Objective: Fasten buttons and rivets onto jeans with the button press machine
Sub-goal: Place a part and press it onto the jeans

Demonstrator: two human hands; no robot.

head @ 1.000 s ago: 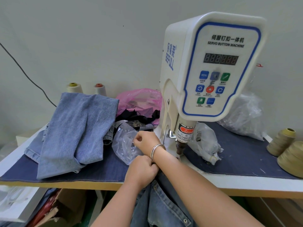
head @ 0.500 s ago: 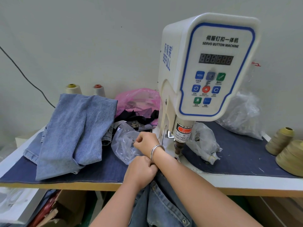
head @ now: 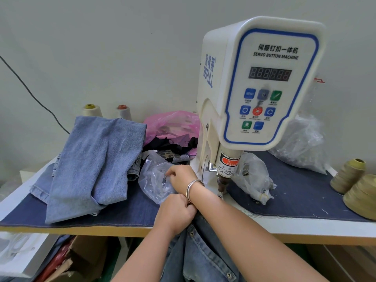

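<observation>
Jeans (head: 195, 247) soft, heavy, limp: grip at waistband | left hand (head: 175, 214) fisted on denim | right hand (head: 181, 176) pinching fastener in plastic bag (head: 154, 180)

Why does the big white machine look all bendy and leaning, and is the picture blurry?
Head view: the wide-angle lens bows the button machine and tilts the table edge; light is soft and even, with only faint shadows; the clear plastic bag glints a little; the panel lettering reads sharp, the corners look softer.
</observation>
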